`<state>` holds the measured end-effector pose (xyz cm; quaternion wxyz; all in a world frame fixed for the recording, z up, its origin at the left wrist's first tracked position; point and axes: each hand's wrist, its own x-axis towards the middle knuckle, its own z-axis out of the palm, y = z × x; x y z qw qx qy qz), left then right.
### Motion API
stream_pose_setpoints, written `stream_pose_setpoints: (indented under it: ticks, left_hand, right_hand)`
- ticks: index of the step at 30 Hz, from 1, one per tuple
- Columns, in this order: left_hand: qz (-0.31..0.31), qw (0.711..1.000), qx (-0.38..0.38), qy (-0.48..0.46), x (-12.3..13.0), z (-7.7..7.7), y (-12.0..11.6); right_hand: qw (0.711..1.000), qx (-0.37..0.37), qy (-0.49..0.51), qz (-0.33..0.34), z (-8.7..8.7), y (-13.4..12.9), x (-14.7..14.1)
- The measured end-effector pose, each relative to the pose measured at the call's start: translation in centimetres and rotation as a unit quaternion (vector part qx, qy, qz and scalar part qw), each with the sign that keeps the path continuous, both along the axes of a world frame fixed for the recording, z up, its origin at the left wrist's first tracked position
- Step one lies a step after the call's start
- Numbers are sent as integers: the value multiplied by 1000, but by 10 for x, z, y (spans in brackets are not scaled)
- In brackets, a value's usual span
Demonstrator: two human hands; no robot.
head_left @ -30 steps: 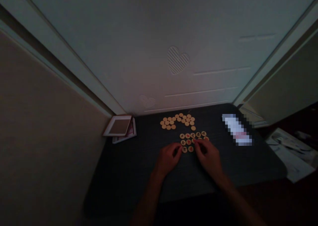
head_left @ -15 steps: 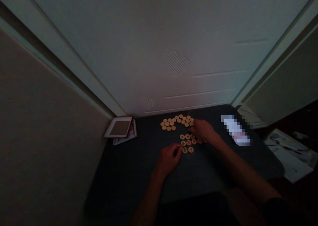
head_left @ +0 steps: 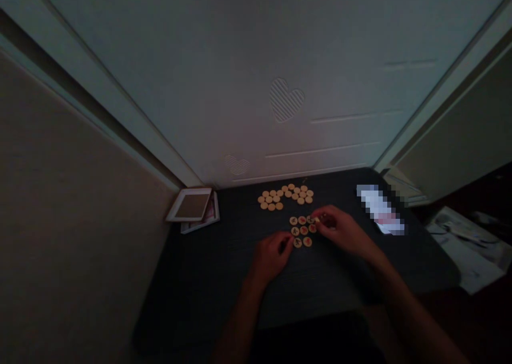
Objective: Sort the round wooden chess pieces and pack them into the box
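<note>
Xiangqi pieces lie on a dark table in two groups. In the nearer group, face-up pieces with red and dark characters form rough rows. My right hand is over the right end of these rows, with a xiangqi piece pinched between thumb and fingertips. My left hand rests at their left side, fingers curled together, its tips against or just beside the lowest left piece. Whether those fingers hold anything is hidden. Farther back is a cluster of blank-looking pale pieces.
A stack of flat framed items sits at the table's back left corner. A phone with a lit, pixelated screen lies on the right. Behind the table rises a white panel with heart patterns. Papers lie beyond the right edge.
My right hand has drawn back from the pale cluster toward the face-up rows, now with a piece visible in its fingertips. My left hand has stayed in place.
</note>
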<state>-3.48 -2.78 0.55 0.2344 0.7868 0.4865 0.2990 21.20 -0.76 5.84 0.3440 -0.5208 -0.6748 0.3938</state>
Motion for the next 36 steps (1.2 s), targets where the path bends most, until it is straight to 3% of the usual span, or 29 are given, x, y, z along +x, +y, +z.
stream_pose_setpoints:
  ticks: [4, 7, 27, 32, 36]
  left_hand:
    - [1, 1000, -2, 0, 1, 0, 0]
    - [0, 1000, -3, 8, 1, 0, 1]
    - [13, 1000, -17, -13, 3, 5, -1]
    - [42, 996, -50, -64, 14, 18, -19]
    - [55, 990, -82, -104, 24, 19, -43]
  right_hand:
    - [998, -37, 42, -16, -17, -42, -1]
    - [996, -67, 52, -21, -27, -56, -5]
    - [993, -43, 111, -24, -50, -65, -30]
    - [991, -32, 119, -58, -52, -69, -37]
    - [991, -43, 114, -47, -50, -75, -42]
